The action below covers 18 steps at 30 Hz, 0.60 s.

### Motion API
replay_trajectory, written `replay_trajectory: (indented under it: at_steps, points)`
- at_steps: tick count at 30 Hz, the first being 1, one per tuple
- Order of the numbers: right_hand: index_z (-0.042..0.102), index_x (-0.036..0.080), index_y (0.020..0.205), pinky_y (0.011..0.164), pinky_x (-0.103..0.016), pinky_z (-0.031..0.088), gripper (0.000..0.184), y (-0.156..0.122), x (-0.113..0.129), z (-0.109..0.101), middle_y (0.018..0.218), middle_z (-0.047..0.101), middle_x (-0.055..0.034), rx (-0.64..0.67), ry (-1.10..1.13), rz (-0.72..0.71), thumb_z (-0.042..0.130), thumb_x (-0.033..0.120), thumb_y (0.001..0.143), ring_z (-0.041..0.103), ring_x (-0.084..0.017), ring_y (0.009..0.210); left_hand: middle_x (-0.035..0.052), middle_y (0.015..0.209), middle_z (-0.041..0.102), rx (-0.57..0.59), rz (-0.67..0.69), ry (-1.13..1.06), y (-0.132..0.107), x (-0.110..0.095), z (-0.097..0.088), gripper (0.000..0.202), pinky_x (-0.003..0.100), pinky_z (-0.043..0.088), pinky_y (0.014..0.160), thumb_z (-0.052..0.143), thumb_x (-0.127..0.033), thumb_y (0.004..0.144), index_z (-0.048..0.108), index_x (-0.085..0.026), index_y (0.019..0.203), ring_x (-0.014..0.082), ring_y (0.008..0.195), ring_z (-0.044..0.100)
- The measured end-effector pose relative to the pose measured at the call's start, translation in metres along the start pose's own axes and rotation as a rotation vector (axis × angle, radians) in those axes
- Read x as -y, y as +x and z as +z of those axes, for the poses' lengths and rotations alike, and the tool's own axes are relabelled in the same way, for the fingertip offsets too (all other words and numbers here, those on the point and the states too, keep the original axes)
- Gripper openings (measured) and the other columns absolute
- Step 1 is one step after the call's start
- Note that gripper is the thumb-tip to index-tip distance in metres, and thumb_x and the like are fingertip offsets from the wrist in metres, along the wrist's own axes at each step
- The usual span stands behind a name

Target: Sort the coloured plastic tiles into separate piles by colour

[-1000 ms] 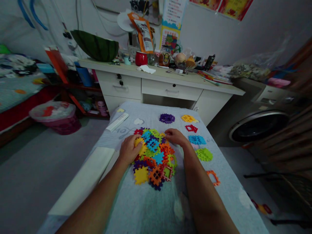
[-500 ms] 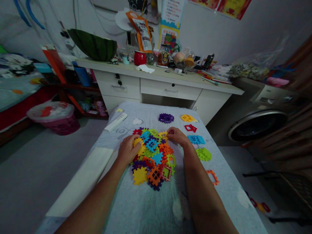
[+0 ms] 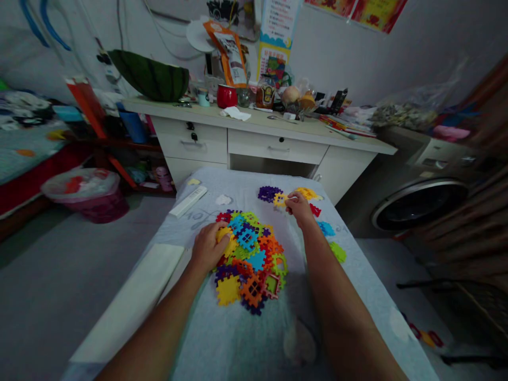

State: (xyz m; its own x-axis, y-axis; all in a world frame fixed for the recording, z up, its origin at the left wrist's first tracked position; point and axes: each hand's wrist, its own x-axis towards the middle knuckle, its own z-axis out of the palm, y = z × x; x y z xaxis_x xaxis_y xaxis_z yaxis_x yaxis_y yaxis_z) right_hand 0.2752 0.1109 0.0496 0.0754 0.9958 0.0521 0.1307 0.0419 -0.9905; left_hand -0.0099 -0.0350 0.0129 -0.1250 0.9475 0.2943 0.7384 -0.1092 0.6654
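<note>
Right hand (image 3: 298,205): thumb and fingers pinched on the right edge of a yellow plastic toothed piece with window-like openings (image 3: 280,200), held over the far right part of the counter covered in pale blue cloth (image 3: 238,344). The piece extends leftward from the fingertips, its near-square outline giving no clear long axis; whether it touches the cloth cannot be told. Key relation: it sits between two sets of flat toothed plastic pieces, the dark purple group (image 3: 270,193) just beside it on the left and the yellow-orange group (image 3: 307,193) close behind and right of the fingers. The right hand is by far the nearer to both. Red plastic pieces (image 3: 315,210) show just right of that wrist, partly hidden by it; bright blue pieces (image 3: 326,228) and lime-green pieces (image 3: 338,252) follow nearer the wearer, along the forearm's outer side. Left hand (image 3: 208,245): at the left edge of the mixed-colour heap of interlocking plastic pieces (image 3: 246,254), thumb and fingers curled about a solid-looking yellow plastic piece (image 3: 224,236), apparently gripping it. The heap lies rightward of this hand, nearer the wearer than the right hand and well apart from it.
</note>
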Motion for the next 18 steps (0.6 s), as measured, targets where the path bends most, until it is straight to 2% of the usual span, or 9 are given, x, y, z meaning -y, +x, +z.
replay_trajectory:
  at_steps: [5, 9, 13, 18]
  points:
    - [0.049, 0.021, 0.089, 0.039, -0.013, 0.031, 0.024, 0.040, 0.004, -0.030, 0.057, 0.050, 0.0090, -0.261, -0.126, 0.097, 0.059, 0.014, 0.067, 0.050, -0.007, 0.042, 0.0067, 0.115, 0.066, -0.004, 0.009, -0.008, 0.000, 0.001, 0.001, 0.035, 0.041, 0.043, 0.098, 0.049, -0.039, 0.084, 0.063, -0.022, 0.111, 0.0258, 0.109, 0.058]
    - [0.050, 0.021, 0.092, 0.040, -0.012, 0.036, 0.026, 0.058, 0.000, -0.052, 0.057, 0.051, 0.0084, -0.411, -0.129, 0.191, 0.061, 0.010, 0.071, 0.054, -0.008, 0.044, 0.0063, 0.115, 0.066, 0.008, 0.020, -0.002, 0.001, 0.003, 0.001, 0.034, 0.040, 0.043, 0.098, 0.049, -0.038, 0.084, 0.062, -0.022, 0.111, 0.0246, 0.109, 0.058]
    - [0.049, 0.020, 0.094, 0.038, -0.013, 0.038, 0.027, 0.066, -0.004, -0.063, 0.058, 0.050, 0.0076, -0.484, -0.113, 0.242, 0.062, 0.008, 0.073, 0.053, -0.008, 0.044, 0.0070, 0.116, 0.066, 0.002, 0.012, -0.007, 0.001, 0.002, 0.001, 0.034, 0.041, 0.042, 0.099, 0.049, -0.038, 0.084, 0.062, -0.022, 0.111, 0.0253, 0.110, 0.058]
    - [0.049, 0.019, 0.095, 0.040, -0.015, 0.042, 0.027, 0.077, -0.001, -0.066, 0.063, 0.051, 0.0061, -0.499, -0.078, 0.289, 0.060, 0.004, 0.075, 0.054, -0.008, 0.045, 0.0063, 0.115, 0.066, -0.001, 0.013, -0.009, 0.001, 0.002, 0.001, 0.033, 0.041, 0.042, 0.100, 0.049, -0.038, 0.084, 0.062, -0.023, 0.111, 0.0256, 0.111, 0.057]
